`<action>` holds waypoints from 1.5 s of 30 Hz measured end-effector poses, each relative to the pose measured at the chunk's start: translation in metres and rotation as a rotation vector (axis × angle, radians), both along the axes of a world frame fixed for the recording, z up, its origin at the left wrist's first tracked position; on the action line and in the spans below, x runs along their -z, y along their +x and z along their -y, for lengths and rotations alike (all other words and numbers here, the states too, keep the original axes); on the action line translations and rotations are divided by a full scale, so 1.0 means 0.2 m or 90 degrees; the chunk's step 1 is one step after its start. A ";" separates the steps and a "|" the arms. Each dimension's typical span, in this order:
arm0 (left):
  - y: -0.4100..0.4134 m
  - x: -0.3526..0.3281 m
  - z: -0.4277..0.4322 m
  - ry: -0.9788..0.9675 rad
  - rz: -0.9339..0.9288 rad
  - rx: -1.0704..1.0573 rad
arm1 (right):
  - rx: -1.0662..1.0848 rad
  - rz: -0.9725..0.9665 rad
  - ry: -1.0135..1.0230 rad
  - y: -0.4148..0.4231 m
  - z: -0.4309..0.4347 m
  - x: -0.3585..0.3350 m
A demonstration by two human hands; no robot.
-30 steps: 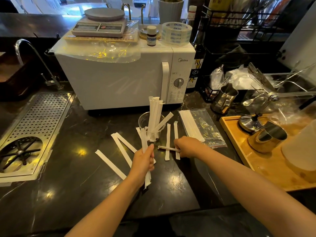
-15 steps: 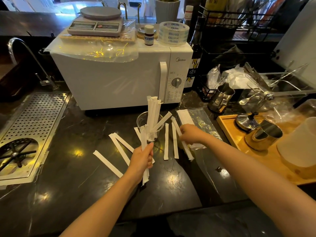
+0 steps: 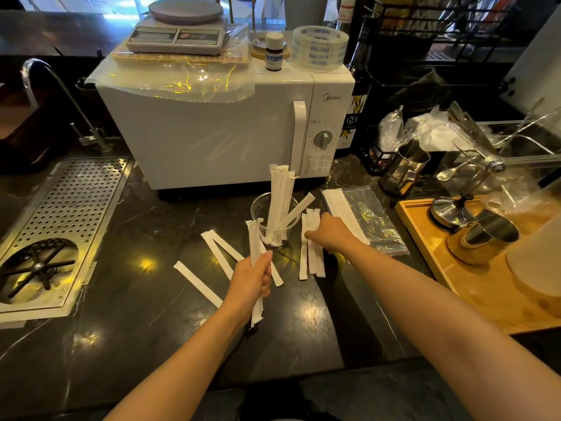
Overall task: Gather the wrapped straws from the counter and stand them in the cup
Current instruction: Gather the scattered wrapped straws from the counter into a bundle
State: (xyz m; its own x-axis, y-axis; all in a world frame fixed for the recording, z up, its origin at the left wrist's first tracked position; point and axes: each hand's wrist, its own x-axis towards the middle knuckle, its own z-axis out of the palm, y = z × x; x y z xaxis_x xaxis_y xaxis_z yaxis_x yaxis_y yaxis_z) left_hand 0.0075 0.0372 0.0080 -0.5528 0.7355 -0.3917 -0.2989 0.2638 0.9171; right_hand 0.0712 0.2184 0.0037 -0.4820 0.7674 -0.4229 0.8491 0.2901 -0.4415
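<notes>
A clear plastic cup (image 3: 257, 211) stands on the dark counter before the microwave, with several white wrapped straws (image 3: 280, 196) upright in it. My left hand (image 3: 250, 282) is closed around a small upright bundle of wrapped straws (image 3: 254, 241) just left of the cup. My right hand (image 3: 329, 232) rests on a group of wrapped straws (image 3: 312, 264) lying right of the cup, fingers curled over them. Loose wrapped straws (image 3: 198, 284) lie on the counter at the left, and two crossed ones (image 3: 220, 247) lie behind my left hand.
A white microwave (image 3: 224, 129) stands right behind the cup. A plastic bag with more straws (image 3: 364, 217) lies to the right. A wooden tray (image 3: 473, 296) with metal jugs is at far right. A perforated drain tray (image 3: 63, 220) and tap are at left.
My right hand has brought its straw beside the two lying right of the cup and now presses on the group. My left hand kept its bundle upright.
</notes>
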 end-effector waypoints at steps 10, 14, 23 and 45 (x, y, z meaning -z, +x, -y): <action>-0.01 0.01 -0.01 -0.012 -0.003 0.001 | -0.029 0.094 0.038 -0.03 0.03 0.03; -0.01 0.02 -0.01 -0.014 0.008 0.003 | -0.042 0.105 0.012 -0.04 0.03 0.03; 0.01 0.01 -0.05 -0.014 0.012 0.005 | -0.102 0.168 0.013 -0.01 0.05 0.03; 0.15 -0.07 -0.11 0.125 -0.012 0.199 | -0.219 -0.202 -0.143 0.25 0.32 -0.43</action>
State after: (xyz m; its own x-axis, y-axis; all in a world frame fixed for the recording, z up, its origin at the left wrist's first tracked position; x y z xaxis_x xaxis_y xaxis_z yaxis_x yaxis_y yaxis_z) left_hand 0.0375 0.0598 0.0221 -0.2961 0.9299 -0.2180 -0.2137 0.1579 0.9640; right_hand 0.1205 0.1552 0.0895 -0.8216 0.4493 -0.3510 0.5354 0.3966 -0.7457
